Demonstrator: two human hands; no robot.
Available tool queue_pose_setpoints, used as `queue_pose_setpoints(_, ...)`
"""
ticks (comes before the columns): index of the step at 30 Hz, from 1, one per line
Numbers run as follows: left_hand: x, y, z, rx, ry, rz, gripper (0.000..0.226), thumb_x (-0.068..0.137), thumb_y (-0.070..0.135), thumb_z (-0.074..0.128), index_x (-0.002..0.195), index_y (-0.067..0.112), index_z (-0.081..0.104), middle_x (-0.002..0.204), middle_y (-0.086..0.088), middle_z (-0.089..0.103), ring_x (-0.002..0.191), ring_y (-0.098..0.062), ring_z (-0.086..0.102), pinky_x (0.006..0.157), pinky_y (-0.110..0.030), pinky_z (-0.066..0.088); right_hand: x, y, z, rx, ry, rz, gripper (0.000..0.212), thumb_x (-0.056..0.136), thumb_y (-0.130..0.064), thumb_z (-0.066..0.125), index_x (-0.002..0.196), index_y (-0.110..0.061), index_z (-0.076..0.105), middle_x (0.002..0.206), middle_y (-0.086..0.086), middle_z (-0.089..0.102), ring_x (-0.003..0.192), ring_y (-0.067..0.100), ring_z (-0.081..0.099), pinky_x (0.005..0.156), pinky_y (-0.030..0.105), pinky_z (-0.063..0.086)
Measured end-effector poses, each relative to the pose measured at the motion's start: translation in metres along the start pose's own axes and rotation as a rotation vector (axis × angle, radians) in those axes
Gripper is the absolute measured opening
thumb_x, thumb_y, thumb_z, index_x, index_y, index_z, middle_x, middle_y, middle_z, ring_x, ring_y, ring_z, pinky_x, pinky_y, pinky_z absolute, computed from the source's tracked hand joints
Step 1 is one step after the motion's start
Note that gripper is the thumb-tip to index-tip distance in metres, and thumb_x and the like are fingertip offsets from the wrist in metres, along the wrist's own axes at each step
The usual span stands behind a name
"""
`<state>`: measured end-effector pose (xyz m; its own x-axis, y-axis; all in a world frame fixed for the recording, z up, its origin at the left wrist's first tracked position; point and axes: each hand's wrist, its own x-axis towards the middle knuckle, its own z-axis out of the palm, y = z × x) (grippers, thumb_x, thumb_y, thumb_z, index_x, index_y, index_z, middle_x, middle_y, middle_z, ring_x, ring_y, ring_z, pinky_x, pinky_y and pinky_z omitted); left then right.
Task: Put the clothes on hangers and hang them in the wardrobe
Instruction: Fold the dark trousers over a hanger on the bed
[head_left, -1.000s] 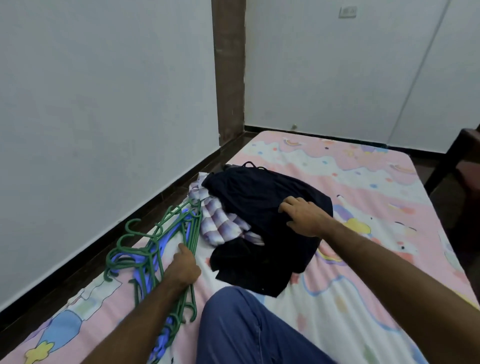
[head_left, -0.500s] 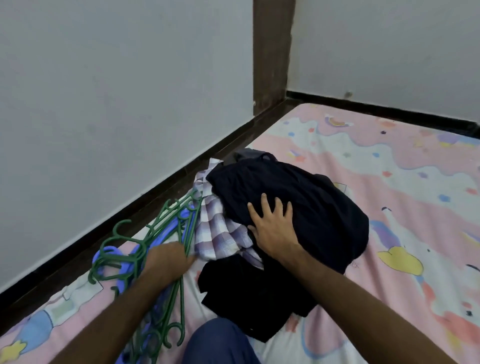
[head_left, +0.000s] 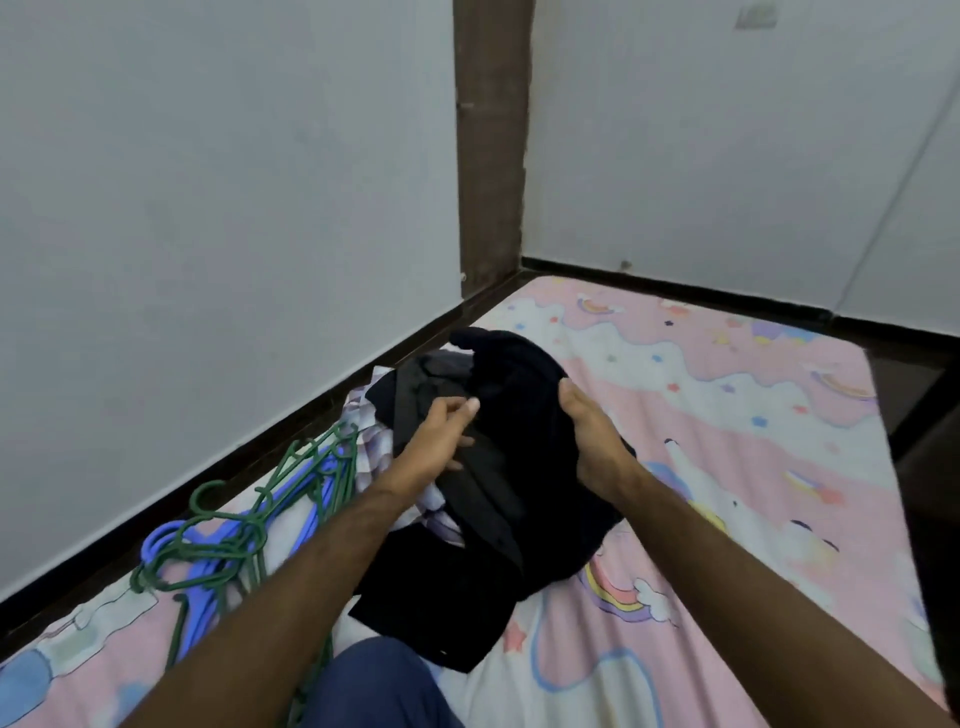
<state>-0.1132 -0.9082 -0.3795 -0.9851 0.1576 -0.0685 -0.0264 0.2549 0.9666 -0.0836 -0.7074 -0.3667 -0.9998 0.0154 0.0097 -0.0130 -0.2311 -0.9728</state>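
A pile of dark clothes (head_left: 498, 499) lies on the bed (head_left: 727, 426), on top of a checked shirt (head_left: 371, 447). The left hand (head_left: 441, 441) pinches a dark fold near the top of the pile, and the right hand (head_left: 589, 441) grips the dark cloth on the other side. Green and blue hangers (head_left: 244, 530) lie in a heap on the bed just left of the clothes, near the wall (head_left: 208, 234).

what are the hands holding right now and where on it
Both hold the dark navy cloth garment atop the pile: right hand grips its bunched right edge, left hand pinches a fold near its middle.
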Motion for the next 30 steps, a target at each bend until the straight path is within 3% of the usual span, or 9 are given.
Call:
queue_pose_setpoints(4, -0.018, 0.055, 0.036, -0.468, -0.142, -0.020, 0.061, 0.097, 0.061, 0.046, 0.147, 0.026, 0.037, 0.140, -0.005, 0.055, 0.112, -0.030, 0.066, 0.080, -0.051, 0.059, -0.049, -0.049, -0.025, 0.119, 0.013, -0.102, 0.046, 0.111, -0.032, 0.033, 0.141, -0.004, 0.054, 0.138, 0.014, 0.064, 0.130, 0.028, 0.059, 0.112, 0.042, 0.043)
queue_pose_setpoints(8, -0.028, 0.092, 0.079, -0.470, -0.336, -0.017, 0.073, 0.090, 0.069, 0.054, 0.147, 0.025, 0.037, 0.145, -0.004, 0.049, 0.117, -0.034, 0.064, 0.083, -0.052, 0.059, -0.088, -0.082, -0.052, 0.127, 0.098, -0.088, 0.046, 0.108, -0.031, 0.039, 0.140, -0.002, 0.056, 0.135, 0.020, 0.064, 0.128, 0.036, 0.059, 0.110, 0.045, 0.046)
queue_pose_setpoints(12, -0.045, 0.095, 0.135, -0.132, -0.467, 0.145, 0.064, 0.095, 0.062, 0.052, 0.145, 0.023, 0.040, 0.139, 0.003, 0.053, 0.123, -0.023, 0.059, 0.092, -0.040, 0.055, -0.110, -0.116, -0.083, 0.191, 0.230, -0.098, 0.041, 0.108, -0.027, 0.039, 0.134, -0.003, 0.061, 0.116, 0.013, 0.074, 0.103, 0.024, 0.072, 0.087, 0.032, 0.059)
queue_pose_setpoints(15, -0.051, 0.042, 0.156, 0.301, -0.419, 0.326, 0.057, 0.104, 0.041, 0.050, 0.152, 0.016, 0.032, 0.147, 0.002, 0.039, 0.142, -0.014, 0.036, 0.110, -0.019, 0.030, -0.124, -0.132, -0.114, 0.299, 0.387, -0.132, 0.032, 0.107, -0.027, 0.043, 0.120, -0.009, 0.066, 0.105, 0.009, 0.076, 0.090, 0.021, 0.074, 0.074, 0.031, 0.060)
queue_pose_setpoints(19, -0.037, -0.041, 0.148, 0.672, -0.311, 0.281, 0.066, 0.104, 0.037, 0.049, 0.160, 0.018, 0.019, 0.166, -0.015, 0.015, 0.155, -0.021, 0.010, 0.121, -0.025, 0.007, -0.137, -0.150, -0.163, 0.348, 0.474, -0.211, 0.031, 0.105, -0.028, 0.049, 0.114, -0.006, 0.068, 0.098, 0.009, 0.077, 0.091, 0.024, 0.074, 0.070, 0.031, 0.059)
queue_pose_setpoints(21, -0.029, -0.056, 0.143, 0.751, -0.291, 0.261, 0.064, 0.104, 0.033, 0.050, 0.158, 0.014, 0.024, 0.164, -0.019, 0.017, 0.153, -0.026, 0.017, 0.120, -0.025, 0.011, -0.141, -0.167, -0.185, 0.414, 0.470, -0.290, 0.037, 0.100, -0.032, 0.052, 0.120, -0.004, 0.066, 0.101, 0.011, 0.077, 0.092, 0.025, 0.075, 0.073, 0.032, 0.061)
queue_pose_setpoints(24, -0.019, -0.056, 0.142, 0.889, -0.293, 0.283, 0.057, 0.103, 0.031, 0.049, 0.155, 0.016, 0.033, 0.161, -0.017, 0.024, 0.145, -0.031, 0.035, 0.118, -0.033, 0.029, -0.143, -0.186, -0.217, 0.550, 0.515, -0.399, 0.043, 0.102, -0.036, 0.050, 0.129, -0.004, 0.064, 0.123, 0.015, 0.071, 0.114, 0.032, 0.069, 0.097, 0.042, 0.057)
queue_pose_setpoints(27, -0.011, -0.044, 0.141, 1.062, -0.355, 0.289, 0.056, 0.101, 0.025, 0.048, 0.155, 0.022, 0.031, 0.155, -0.013, 0.031, 0.129, -0.034, 0.051, 0.103, -0.037, 0.044, -0.129, -0.188, -0.231, 0.640, 0.538, -0.456, 0.045, 0.094, -0.036, 0.059, 0.126, -0.005, 0.065, 0.127, 0.016, 0.068, 0.118, 0.033, 0.066, 0.105, 0.044, 0.052)
queue_pose_setpoints(30, -0.013, -0.038, 0.143, 1.232, -0.435, 0.333, 0.066, 0.095, 0.024, 0.054, 0.155, 0.026, 0.027, 0.147, -0.010, 0.035, 0.120, -0.035, 0.056, 0.092, -0.043, 0.051, -0.104, -0.158, -0.228, 0.210, 0.632, -0.358, 0.027, 0.092, -0.035, 0.063, 0.105, -0.012, 0.069, 0.100, 0.007, 0.071, 0.096, 0.024, 0.066, 0.093, 0.040, 0.053)
